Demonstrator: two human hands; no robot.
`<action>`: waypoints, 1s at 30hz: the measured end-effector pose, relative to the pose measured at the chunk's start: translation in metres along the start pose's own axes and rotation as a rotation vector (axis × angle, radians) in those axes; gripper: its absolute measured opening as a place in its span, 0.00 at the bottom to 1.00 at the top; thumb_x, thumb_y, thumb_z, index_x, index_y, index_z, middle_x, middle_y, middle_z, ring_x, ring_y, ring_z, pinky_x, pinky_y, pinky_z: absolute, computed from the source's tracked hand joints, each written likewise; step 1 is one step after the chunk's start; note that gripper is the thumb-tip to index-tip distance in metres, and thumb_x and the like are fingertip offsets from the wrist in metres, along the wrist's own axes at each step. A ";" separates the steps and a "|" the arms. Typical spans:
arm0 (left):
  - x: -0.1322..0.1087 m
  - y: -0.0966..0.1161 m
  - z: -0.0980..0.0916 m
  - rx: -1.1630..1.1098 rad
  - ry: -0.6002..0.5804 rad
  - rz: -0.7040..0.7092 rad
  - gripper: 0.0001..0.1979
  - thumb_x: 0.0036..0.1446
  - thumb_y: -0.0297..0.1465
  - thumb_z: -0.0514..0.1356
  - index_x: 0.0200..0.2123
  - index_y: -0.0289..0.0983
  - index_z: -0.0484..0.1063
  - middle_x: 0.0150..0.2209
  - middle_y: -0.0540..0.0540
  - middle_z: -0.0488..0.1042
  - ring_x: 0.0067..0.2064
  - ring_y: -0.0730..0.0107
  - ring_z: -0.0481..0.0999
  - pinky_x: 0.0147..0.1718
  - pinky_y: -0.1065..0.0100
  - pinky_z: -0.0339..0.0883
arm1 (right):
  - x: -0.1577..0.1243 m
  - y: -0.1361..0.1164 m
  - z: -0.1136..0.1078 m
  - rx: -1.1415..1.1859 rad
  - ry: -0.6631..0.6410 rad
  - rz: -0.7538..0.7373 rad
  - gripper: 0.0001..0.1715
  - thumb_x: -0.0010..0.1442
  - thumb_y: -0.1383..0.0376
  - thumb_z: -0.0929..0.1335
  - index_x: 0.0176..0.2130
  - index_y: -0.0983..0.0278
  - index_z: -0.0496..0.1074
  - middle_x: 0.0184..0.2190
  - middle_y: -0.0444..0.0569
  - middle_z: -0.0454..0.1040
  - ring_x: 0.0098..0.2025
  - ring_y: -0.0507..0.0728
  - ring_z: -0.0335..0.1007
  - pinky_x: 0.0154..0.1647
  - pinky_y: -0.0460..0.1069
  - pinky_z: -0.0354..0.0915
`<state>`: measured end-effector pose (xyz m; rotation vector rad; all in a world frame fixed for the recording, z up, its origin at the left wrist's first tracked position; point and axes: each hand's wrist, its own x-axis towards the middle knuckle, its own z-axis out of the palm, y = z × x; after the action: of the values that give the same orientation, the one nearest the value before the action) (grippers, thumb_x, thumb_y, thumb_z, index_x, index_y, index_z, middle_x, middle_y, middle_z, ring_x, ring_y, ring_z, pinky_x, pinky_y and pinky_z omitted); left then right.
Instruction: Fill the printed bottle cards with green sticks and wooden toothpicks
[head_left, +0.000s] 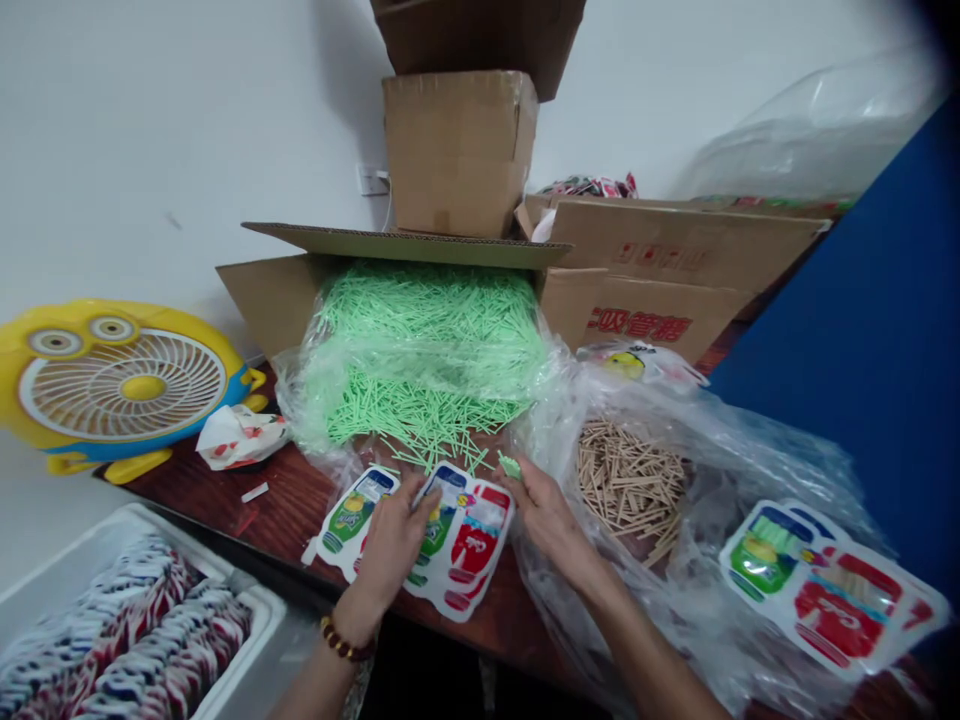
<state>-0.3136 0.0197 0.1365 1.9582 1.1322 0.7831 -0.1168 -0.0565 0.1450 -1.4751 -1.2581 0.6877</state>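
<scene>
My left hand (394,540), with a beaded bracelet on its wrist, is closed on one of the bottle-shaped plastic pouches (475,545) at the table's front edge. The pouches are printed in green and red and overlap, so parts of them are hidden. Just to their right, my right hand (551,520) pinches a small bunch of green sticks (510,466) with its fingertips. Beyond both hands, a large heap of green sticks (435,330) spills from an open, plastic-lined carton (409,245) onto the table.
Brown sticks (630,485) lie in a clear plastic bag (720,450) on the right, with more pouches (832,590) nearby. A yellow fan (142,388) and crumpled wrapper (241,438) stand left. Below is a white bin (262,610) of packed pouches. Cartons (457,150) stack behind.
</scene>
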 end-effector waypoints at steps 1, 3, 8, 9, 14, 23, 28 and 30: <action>0.006 -0.004 -0.004 0.142 0.052 0.022 0.13 0.60 0.39 0.54 0.39 0.40 0.75 0.28 0.46 0.78 0.32 0.60 0.76 0.33 0.67 0.62 | 0.002 0.004 0.000 -0.017 0.026 -0.005 0.11 0.62 0.59 0.62 0.35 0.62 0.69 0.30 0.45 0.72 0.33 0.55 0.65 0.35 0.49 0.60; 0.016 -0.013 -0.010 0.307 0.121 0.021 0.13 0.60 0.36 0.54 0.41 0.41 0.77 0.32 0.43 0.80 0.35 0.55 0.77 0.35 0.64 0.62 | 0.002 0.012 0.001 -0.024 0.038 -0.005 0.10 0.62 0.59 0.62 0.36 0.62 0.70 0.30 0.47 0.72 0.33 0.56 0.66 0.36 0.50 0.61; 0.033 -0.033 -0.024 0.267 0.272 0.006 0.12 0.58 0.35 0.56 0.39 0.40 0.78 0.43 0.40 0.79 0.43 0.51 0.76 0.41 0.62 0.63 | -0.011 0.016 0.007 0.017 -0.003 -0.006 0.10 0.61 0.60 0.63 0.37 0.60 0.72 0.33 0.47 0.75 0.37 0.58 0.70 0.39 0.51 0.62; 0.036 -0.035 -0.028 0.231 0.312 -0.001 0.13 0.58 0.37 0.56 0.38 0.39 0.78 0.42 0.40 0.79 0.42 0.52 0.76 0.41 0.62 0.63 | -0.014 0.014 0.010 0.018 -0.020 -0.010 0.10 0.61 0.60 0.63 0.37 0.60 0.72 0.33 0.46 0.75 0.36 0.58 0.70 0.39 0.51 0.62; 0.040 -0.024 -0.057 -0.108 0.413 -0.088 0.16 0.57 0.43 0.56 0.39 0.36 0.73 0.30 0.49 0.78 0.28 0.65 0.75 0.29 0.69 0.67 | -0.015 0.011 0.043 0.086 -0.192 -0.030 0.09 0.63 0.62 0.62 0.35 0.60 0.71 0.32 0.45 0.76 0.35 0.57 0.71 0.36 0.49 0.63; -0.014 0.025 -0.046 -0.662 -0.135 -0.384 0.12 0.47 0.36 0.67 0.32 0.36 0.73 0.26 0.49 0.78 0.24 0.68 0.75 0.24 0.70 0.68 | -0.003 0.008 0.026 0.375 0.044 0.144 0.10 0.58 0.57 0.66 0.35 0.61 0.72 0.31 0.46 0.75 0.35 0.57 0.70 0.40 0.52 0.64; -0.031 0.030 0.001 -0.585 -0.404 -0.247 0.11 0.52 0.38 0.64 0.27 0.35 0.71 0.25 0.51 0.72 0.26 0.73 0.69 0.26 0.73 0.63 | -0.029 -0.035 -0.018 0.169 -0.172 0.019 0.09 0.62 0.60 0.64 0.36 0.60 0.71 0.32 0.45 0.74 0.35 0.55 0.68 0.37 0.49 0.63; -0.033 0.030 0.012 -0.552 -0.443 -0.217 0.12 0.54 0.39 0.62 0.28 0.36 0.70 0.25 0.52 0.70 0.26 0.73 0.67 0.26 0.73 0.61 | -0.038 -0.040 -0.020 0.001 -0.202 -0.034 0.08 0.63 0.63 0.63 0.35 0.60 0.70 0.31 0.44 0.72 0.33 0.54 0.66 0.34 0.48 0.61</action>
<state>-0.3054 -0.0232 0.1499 1.4189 0.7431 0.4485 -0.1236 -0.1022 0.1812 -1.4071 -1.4330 0.8306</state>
